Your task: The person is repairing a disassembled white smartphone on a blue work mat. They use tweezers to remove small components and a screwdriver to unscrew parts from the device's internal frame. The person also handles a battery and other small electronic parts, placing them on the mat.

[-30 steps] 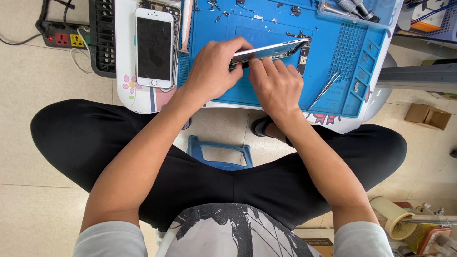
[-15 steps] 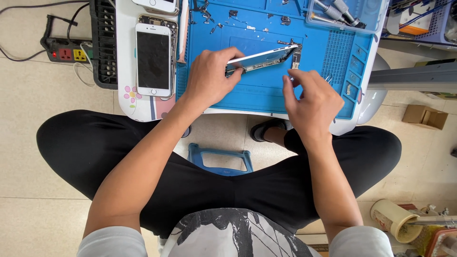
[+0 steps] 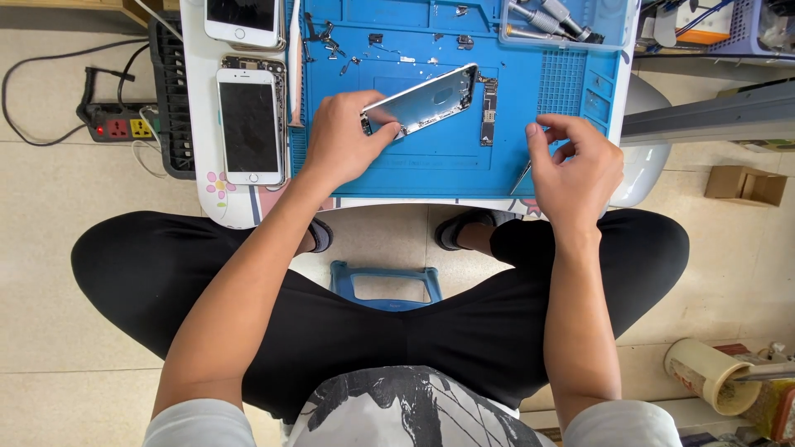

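From the head camera, the left hand (image 3: 344, 141) is closed on the lower end of a silver phone shell (image 3: 422, 101), thumb pressed on its near edge. The shell lies slanted in the middle of the blue mat (image 3: 431, 165) on the small surface (image 3: 199, 186). The right hand (image 3: 575, 165) sits at the mat's near right corner, fingers curled around thin metal tweezers (image 3: 522, 176). A circuit board (image 3: 487, 112) lies just beside the shell. A white phone (image 3: 249, 124) rests by the surface's left edge.
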